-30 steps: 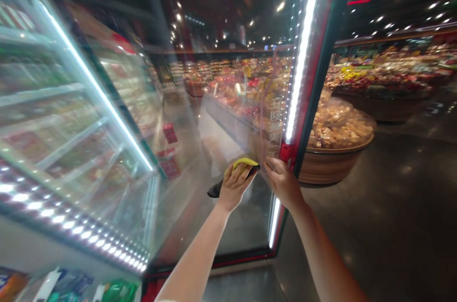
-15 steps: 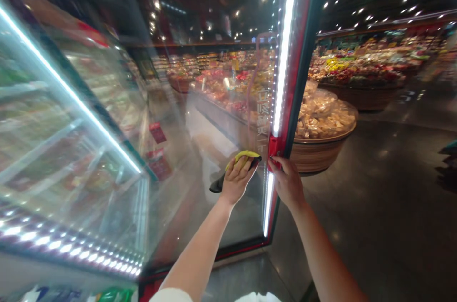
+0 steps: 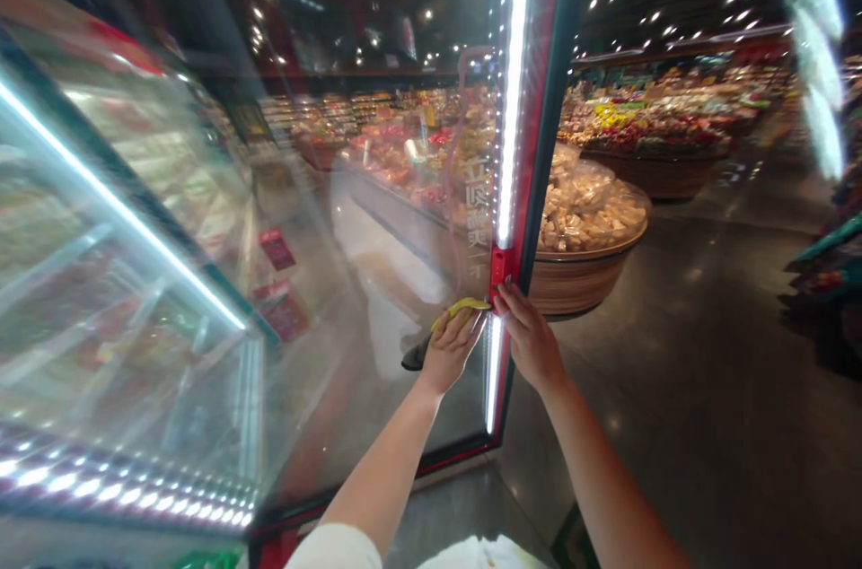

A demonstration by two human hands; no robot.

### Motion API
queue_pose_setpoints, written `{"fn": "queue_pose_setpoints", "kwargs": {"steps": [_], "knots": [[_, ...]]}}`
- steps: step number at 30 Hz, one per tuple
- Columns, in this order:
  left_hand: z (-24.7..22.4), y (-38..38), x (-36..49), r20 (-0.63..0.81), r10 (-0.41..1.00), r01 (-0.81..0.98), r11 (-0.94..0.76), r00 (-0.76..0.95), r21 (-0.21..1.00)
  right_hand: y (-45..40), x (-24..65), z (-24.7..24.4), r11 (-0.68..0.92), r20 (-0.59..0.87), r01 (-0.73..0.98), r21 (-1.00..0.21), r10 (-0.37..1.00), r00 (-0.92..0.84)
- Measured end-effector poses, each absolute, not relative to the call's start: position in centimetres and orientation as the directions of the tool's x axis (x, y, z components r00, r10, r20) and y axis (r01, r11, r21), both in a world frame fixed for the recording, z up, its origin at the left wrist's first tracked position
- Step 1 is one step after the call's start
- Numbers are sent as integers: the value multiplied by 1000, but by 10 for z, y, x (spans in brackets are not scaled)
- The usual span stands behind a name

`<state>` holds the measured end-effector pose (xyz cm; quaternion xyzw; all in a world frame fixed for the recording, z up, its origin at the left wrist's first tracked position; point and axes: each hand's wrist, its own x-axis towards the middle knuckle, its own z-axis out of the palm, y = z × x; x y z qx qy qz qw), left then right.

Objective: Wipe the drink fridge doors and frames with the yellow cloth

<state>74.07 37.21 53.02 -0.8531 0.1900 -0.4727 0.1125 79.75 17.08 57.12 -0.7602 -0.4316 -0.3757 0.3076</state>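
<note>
My left hand (image 3: 452,352) is pressing a yellow and dark grey cloth (image 3: 464,305) against the inner side of the glass door (image 3: 377,434). The dark end of the cloth sticks out left of the palm, and its yellow edge reaches to the door's lit frame. Just to the right, my right hand (image 3: 532,340) has its fingers closed at the red door handle (image 3: 499,268). That handle sits in the frame, between two stretches of a bright light strip (image 3: 513,102). Pale lettering (image 3: 476,214) runs down the glass above the cloth.
On the left stands a lit glass-fronted cabinet (image 3: 121,354) with blurred shelves. Past the door are a round wooden display tub (image 3: 585,277) with wrapped goods and colourful stands (image 3: 626,116) on a dark floor (image 3: 646,389). A dark object with teal parts (image 3: 828,282) is at the right edge.
My left hand has slid the cloth right and lower on the glass, closer to the handle. My right hand stays at the handle. The view has turned slightly right.
</note>
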Motion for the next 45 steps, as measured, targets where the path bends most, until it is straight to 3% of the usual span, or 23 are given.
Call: {"fn": "queue_pose_setpoints", "kwargs": {"steps": [4, 10, 15, 17, 21, 25, 29, 32, 37, 41, 45], "knots": [[545, 390, 735, 742, -437, -200, -898, 508, -392, 174, 792, 568, -489, 813, 861, -139, 441, 381], [557, 415, 722, 859, -185, 45, -971, 478, -234, 189, 777, 563, -459, 829, 880, -124, 440, 346], [531, 425, 706, 718, -394, -119, -908, 573, -403, 206, 765, 567, -410, 832, 903, -130, 451, 325], [539, 432, 703, 687, -397, -140, -906, 609, -400, 211, 763, 570, -396, 833, 907, -139, 449, 324], [553, 457, 689, 764, -215, 4, -962, 609, -274, 215, 762, 571, -386, 839, 908, -166, 429, 336], [522, 470, 665, 869, 3, 212, -970, 496, -118, 223, 756, 563, -367, 814, 913, -175, 468, 345], [496, 464, 655, 827, -3, 143, -985, 562, -100, 245, 747, 562, -342, 758, 927, -157, 560, 335], [520, 471, 657, 797, 41, 114, -993, 602, -34, 265, 743, 570, -329, 709, 935, -136, 626, 323], [553, 508, 643, 842, 215, 198, -971, 495, 132, 283, 737, 577, -345, 688, 932, -114, 649, 324], [511, 516, 619, 857, 291, 243, -949, 426, 201, 288, 726, 570, -355, 685, 929, -107, 651, 327], [486, 512, 614, 810, 226, 176, -972, 541, 154, 302, 715, 569, -347, 659, 933, -93, 681, 319]]}}
